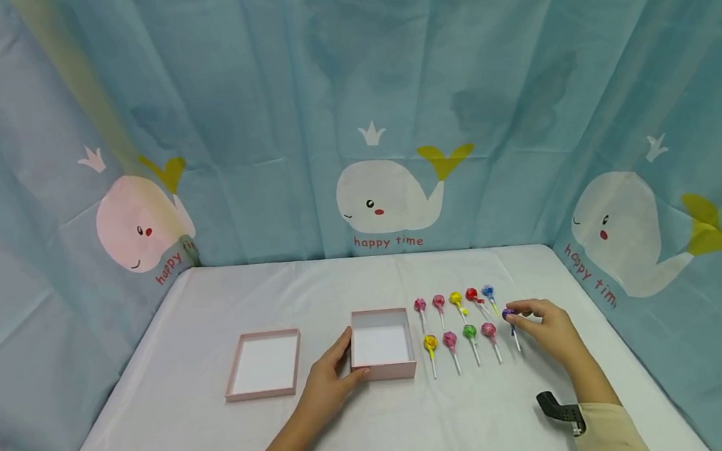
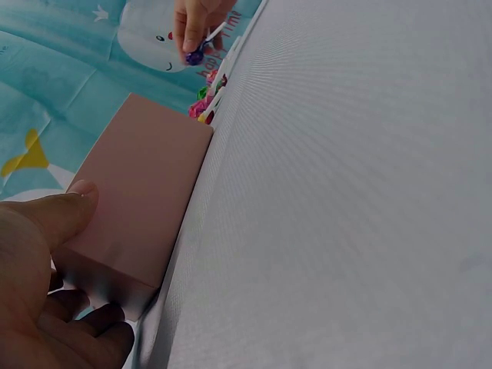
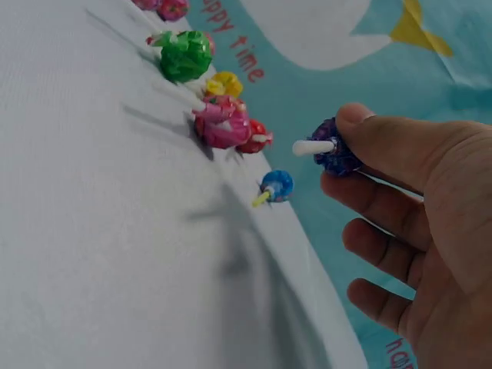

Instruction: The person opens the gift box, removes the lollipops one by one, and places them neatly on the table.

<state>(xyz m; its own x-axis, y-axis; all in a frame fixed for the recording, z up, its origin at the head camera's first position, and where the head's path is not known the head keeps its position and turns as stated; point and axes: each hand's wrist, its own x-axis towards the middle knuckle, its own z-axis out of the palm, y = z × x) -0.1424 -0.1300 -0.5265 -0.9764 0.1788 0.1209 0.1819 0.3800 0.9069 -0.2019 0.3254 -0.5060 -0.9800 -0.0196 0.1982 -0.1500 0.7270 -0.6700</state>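
Observation:
My right hand (image 1: 547, 327) pinches a purple lollipop (image 3: 338, 150) by its wrapped head, between thumb and index finger; the white stick points away from the palm. In the left wrist view this lollipop is raised off the table. A pink box (image 1: 384, 372) with a white inside stands open at the middle, nothing in it. My left hand (image 1: 329, 382) grips the box's left side, thumb at the front wall (image 2: 138, 192) and fingers round the side. Between box and right hand lie two rows of lollipops, among them a green one (image 3: 186, 56) and a blue one (image 3: 277, 186).
A shallow pink lid (image 1: 265, 394) lies left of the box, its white inside up. The white table (image 1: 179, 428) meets a blue curtain (image 1: 249, 121) printed with whales at the back and sides.

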